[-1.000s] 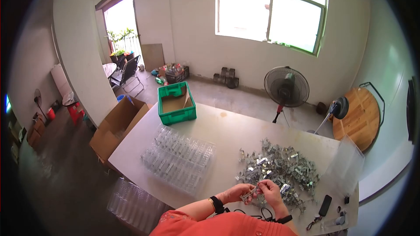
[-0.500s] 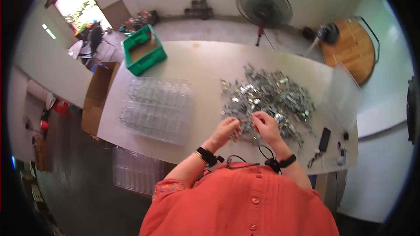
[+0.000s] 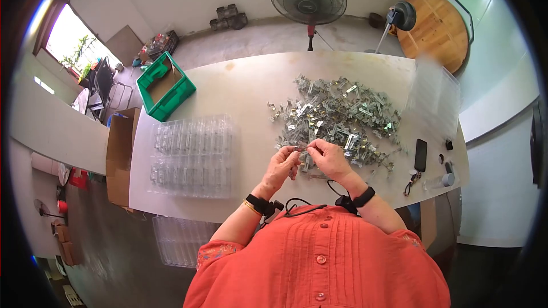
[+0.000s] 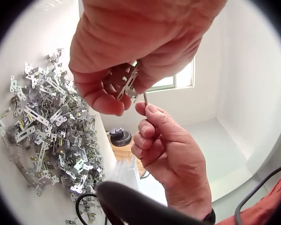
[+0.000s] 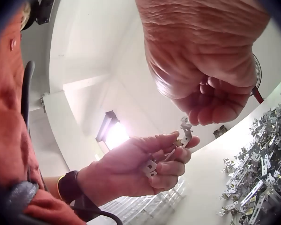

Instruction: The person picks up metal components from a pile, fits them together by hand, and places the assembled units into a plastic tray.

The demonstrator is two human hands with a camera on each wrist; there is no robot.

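Observation:
Small stamped metal brackets (image 3: 342, 111) lie in a loose heap on the table. In front of the heap, my left hand (image 3: 279, 168) holds a few of them in its curled fingers; one perforated bracket (image 4: 128, 85) shows between fingers and thumb in the left wrist view. My right hand (image 3: 332, 162) meets it fingertip to fingertip, its thumb and forefinger pinching a thin metal piece (image 4: 146, 98). In the right wrist view a bent bracket (image 5: 186, 133) stands up from the left fingertips, right at the right hand's fingers.
Clear plastic compartment trays (image 3: 191, 157) lie on the table's left, a green crate (image 3: 165, 88) behind them. A clear plastic sheet-like tray (image 3: 432, 97), a phone (image 3: 420, 155) and small items are at the right. A cardboard box (image 3: 121, 159) stands beyond the left edge; a fan (image 3: 308, 0) stands behind.
The head view has tilted down and shifted. My hands came apart about half a second ago and are together again now, still in front of the heap.

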